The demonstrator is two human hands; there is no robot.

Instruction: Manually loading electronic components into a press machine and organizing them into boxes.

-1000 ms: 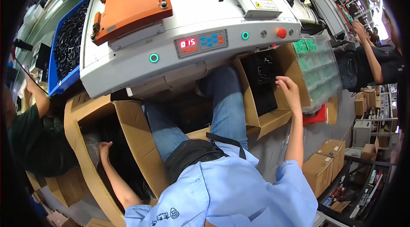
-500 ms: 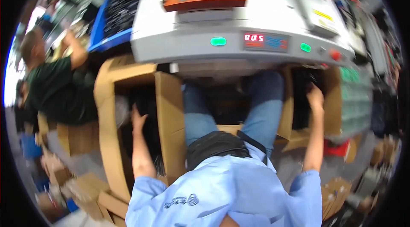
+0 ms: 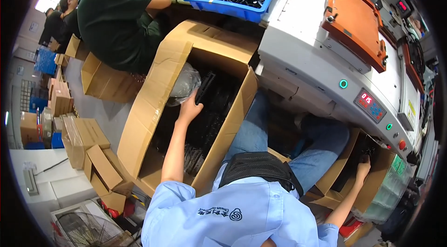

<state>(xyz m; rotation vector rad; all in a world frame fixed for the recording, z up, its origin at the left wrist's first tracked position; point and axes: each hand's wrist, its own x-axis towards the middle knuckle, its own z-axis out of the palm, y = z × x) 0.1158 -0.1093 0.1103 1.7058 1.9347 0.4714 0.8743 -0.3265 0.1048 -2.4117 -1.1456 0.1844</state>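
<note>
My left hand (image 3: 188, 109) reaches into the large cardboard box (image 3: 148, 112) on my left, its thumb spread away from the fingers. Its fingertips are beside a clear plastic-wrapped bundle (image 3: 186, 84) and a ridged black part (image 3: 206, 86); whether they touch the part I cannot tell. More black parts (image 3: 216, 123) lie in that box. At the far right, my right hand (image 3: 363, 170) is closed inside a smaller cardboard box (image 3: 379, 171) of dark things. Its fingers curl together beside black pieces, and what they hold is too small to make out.
A grey-white machine (image 3: 298, 68) with an orange fixture (image 3: 356, 21) stands ahead on the right. Beyond the left box is a blue tray (image 3: 223, 7) of small black parts. A co-worker in dark green (image 3: 114, 23) sits at far left. A wire-guarded fan (image 3: 81, 228) stands lower left.
My view has turned left, so the machine now appears tilted at the right. Both hands remain in their boxes; the left is now beside the plastic-wrapped bundle. The display digits have changed.
</note>
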